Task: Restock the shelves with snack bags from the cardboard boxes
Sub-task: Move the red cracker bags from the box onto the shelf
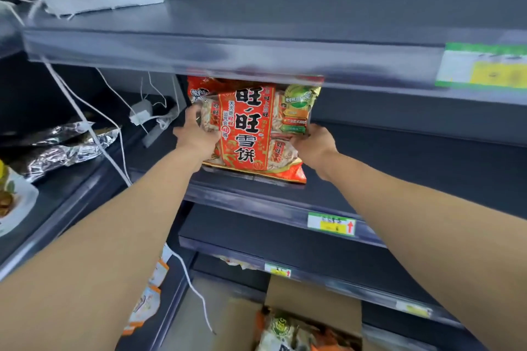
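Gripping the red snack bag (245,128) between them, left hand (196,137) and right hand (313,142) seat it on the shelf (399,168); next, probably, nudge it deeper and release.

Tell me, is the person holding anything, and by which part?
Yes, the red snack bag. The left hand grips its left edge and the right hand its right edge, while it stands on the shelf.
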### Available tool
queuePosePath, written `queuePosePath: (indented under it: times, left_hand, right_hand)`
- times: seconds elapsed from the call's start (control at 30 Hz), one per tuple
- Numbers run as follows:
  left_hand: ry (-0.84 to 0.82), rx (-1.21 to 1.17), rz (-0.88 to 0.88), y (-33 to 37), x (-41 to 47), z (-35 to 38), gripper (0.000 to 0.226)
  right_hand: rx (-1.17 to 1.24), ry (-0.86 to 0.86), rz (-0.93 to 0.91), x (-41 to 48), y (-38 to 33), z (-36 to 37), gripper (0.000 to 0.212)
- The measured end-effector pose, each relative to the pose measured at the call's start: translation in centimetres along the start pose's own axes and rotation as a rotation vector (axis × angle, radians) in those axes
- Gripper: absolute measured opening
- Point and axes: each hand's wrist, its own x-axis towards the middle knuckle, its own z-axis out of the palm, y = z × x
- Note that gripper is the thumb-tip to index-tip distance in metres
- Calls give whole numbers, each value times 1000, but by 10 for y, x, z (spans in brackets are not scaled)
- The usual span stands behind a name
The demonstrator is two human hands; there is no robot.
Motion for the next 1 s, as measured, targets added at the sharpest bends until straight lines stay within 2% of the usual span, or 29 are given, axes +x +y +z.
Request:
queuePosePath:
  times: [0.1,0.3,0.37,0.47,0.53,0.57,0.73,0.83,1.0]
  left_hand:
    - [-14,-56,-39,-15,30,4,59]
    - [-4,-136,38,-17,62,14,50]
    - [-54,-123,42,-17,68,16,61]
    - [-119,-128,12,-22,73,15,89]
    - [-119,-130,-4,-20,70,16,96]
    - [-102,-118,2,-18,64,17,96]
    - [-23,108,81,-5,30,19,60]
    - [-79,218,189,2,7,17,38]
    - [-278,346,374,23,-50,40,28]
  right_hand:
    - [-24,26,35,16,4,19,23]
    - [67,138,56,41,0,37,31]
    - [116,132,80,43,-2,40,29]
    - [106,114,95,40,-2,40,19]
    - [93,98,89,37,-1,38,14]
    - [93,92,90,37,-1,37,22]
    - [41,55,94,26,0,34,62]
    - [-30,42,53,13,2,26,61]
    - [-146,-11,-60,-28,20,-12,49]
